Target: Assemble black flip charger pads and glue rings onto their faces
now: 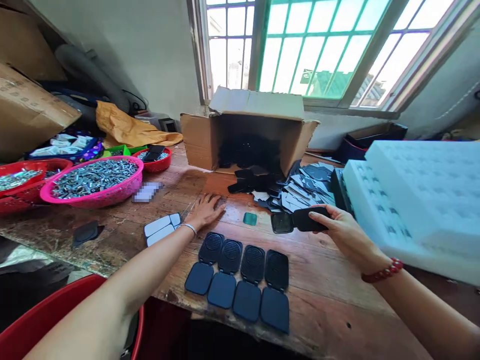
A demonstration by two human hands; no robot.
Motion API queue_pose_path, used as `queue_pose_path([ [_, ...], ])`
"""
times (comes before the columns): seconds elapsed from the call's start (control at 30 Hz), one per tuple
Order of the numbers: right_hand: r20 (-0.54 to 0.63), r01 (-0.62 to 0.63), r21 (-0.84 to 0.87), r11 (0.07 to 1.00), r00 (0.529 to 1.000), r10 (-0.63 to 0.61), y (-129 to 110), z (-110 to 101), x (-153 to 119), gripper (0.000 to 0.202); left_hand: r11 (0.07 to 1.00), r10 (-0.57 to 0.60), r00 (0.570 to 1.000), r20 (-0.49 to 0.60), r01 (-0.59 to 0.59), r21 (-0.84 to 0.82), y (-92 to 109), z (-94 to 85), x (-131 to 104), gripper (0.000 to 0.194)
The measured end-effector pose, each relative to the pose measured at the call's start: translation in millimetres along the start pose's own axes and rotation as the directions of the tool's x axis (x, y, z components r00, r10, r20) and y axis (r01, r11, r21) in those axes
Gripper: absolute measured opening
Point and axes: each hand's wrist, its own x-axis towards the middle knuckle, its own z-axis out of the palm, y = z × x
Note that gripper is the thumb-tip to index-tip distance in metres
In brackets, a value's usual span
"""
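Observation:
Four open black hinged cases (246,301) lie in a row near the table's front edge. My right hand (333,222) grips another open black case (282,223) by its right part, right of a small green square (250,218). My left hand (207,211) rests palm down on the wood, fingers spread, with nothing in it. White rounded pieces (159,228) lie just left of my left wrist. Beyond my right hand is a heap of black and white flat pieces (300,194), with black pieces (245,180) at the mouth of a cardboard box (198,142).
A pink basket (137,182) of metal parts and red baskets (165,164) stand at the left. White foam trays (423,185) are stacked at the right. A dark piece (86,233) lies at the left table edge. A red tub (71,300) stands below it.

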Motion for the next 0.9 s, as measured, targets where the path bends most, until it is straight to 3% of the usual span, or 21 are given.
queue_pose_path([
  [0.1,-0.036,-0.081,0.083,0.993,0.996,0.084,2,-13,-32,0.045,0.998,0.056,0.997,0.044,-0.054,-0.029,21,-18.9,-1,0.049],
  [0.2,-0.058,-0.11,0.151,0.982,0.991,0.12,6,-15,-57,0.047,0.978,0.199,0.979,0.05,-0.195,-0.076,74,-30.2,-34,0.046],
  [0.23,-0.048,-0.123,0.17,0.978,0.99,0.133,7,-14,-64,0.047,0.956,0.279,0.958,0.06,-0.271,-0.112,95,-31.0,-52,0.05],
  [0.3,0.013,-0.171,0.213,0.962,0.985,0.173,8,-9,-78,0.047,0.84,0.489,0.871,0.04,-0.458,-0.292,137,-28.7,-96,0.074],
  [0.37,0.102,-0.22,0.242,0.945,0.974,0.201,8,-5,-92,0.046,0.757,0.584,0.809,0.065,-0.514,-0.403,171,-23.5,-137,0.087],
  [0.47,0.255,-0.195,0.299,0.934,0.96,0.119,10,-8,-109,0.047,0.712,0.507,0.86,0.056,-0.382,-0.59,201,-16.1,-174,0.066],
  [0.53,0.355,-0.136,0.325,0.936,0.935,0.013,16,-15,-116,0.059,0.629,0.417,0.898,0.14,-0.174,-0.758,209,-12.8,-185,0.05],
  [0.57,0.375,-0.108,0.317,0.942,0.927,-0.02,20,-18,-118,0.063,0.562,0.386,0.894,0.226,-0.033,-0.827,212,-11.4,-189,0.041],
  [0.6,0.363,-0.086,0.303,0.949,0.931,-0.031,24,-19,-119,0.061,0.479,0.377,0.866,0.328,0.121,-0.869,215,-10.1,-192,0.036],
  [0.67,0.293,-0.099,0.277,0.956,0.956,0.014,32,-18,-121,0.042,0.29,0.43,0.763,0.483,0.39,-0.874,221,-7.4,-198,0.04],
  [0.73,0.275,-0.193,0.304,0.933,0.955,0.108,37,-12,-122,0.035,0.117,0.494,0.7,0.516,0.534,-0.837,226,-5.3,-205,0.05],
  [0.8,0.295,-0.281,0.343,0.896,0.938,0.182,39,-3,-124,0.038,0.02,0.513,0.692,0.508,0.583,-0.812,229,-3.9,-211,0.059],
  [0.9,0.294,-0.343,0.348,0.873,0.924,0.245,40,8,-126,0.037,-0.019,0.489,0.693,0.53,0.615,-0.788,228,-1.0,-218,0.058],
])
